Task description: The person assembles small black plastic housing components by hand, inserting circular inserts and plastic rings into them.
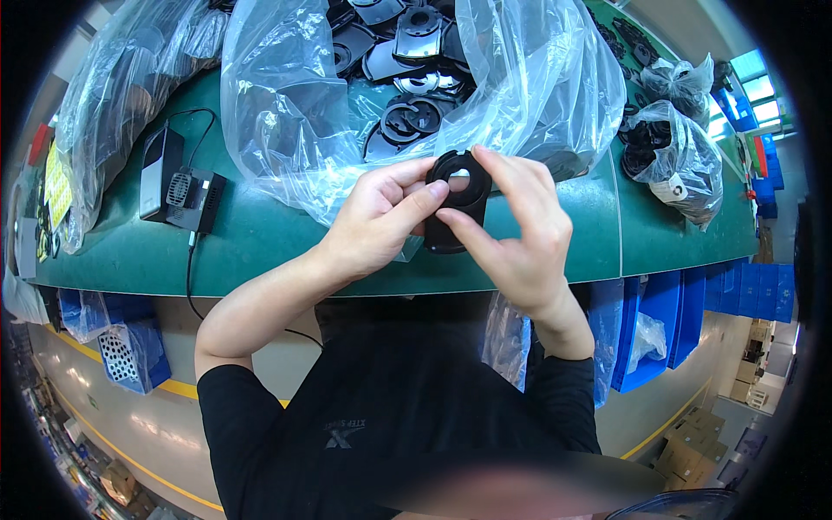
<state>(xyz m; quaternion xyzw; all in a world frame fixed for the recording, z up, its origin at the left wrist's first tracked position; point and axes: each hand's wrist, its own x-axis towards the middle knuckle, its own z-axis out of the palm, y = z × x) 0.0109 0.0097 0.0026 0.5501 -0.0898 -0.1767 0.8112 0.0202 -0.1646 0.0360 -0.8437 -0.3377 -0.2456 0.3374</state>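
Note:
Both hands hold one flat black plastic part [461, 206] with a round hole near its top, just above the near edge of the green table [260, 243]. My left hand [381, 218] grips its left side, thumb laid across the front. My right hand [520, 230] pinches its right side, forefinger curled over the top rim. Behind the hands lies a large clear plastic bag [286, 113], open and full of several similar black parts [407, 117].
A black box with a vent and cable [195, 198] stands beside a grey unit [156, 169] at the left. More clear bags of black parts sit far left [113, 95] and right [685, 156]. Blue bins [667, 321] stand under the table.

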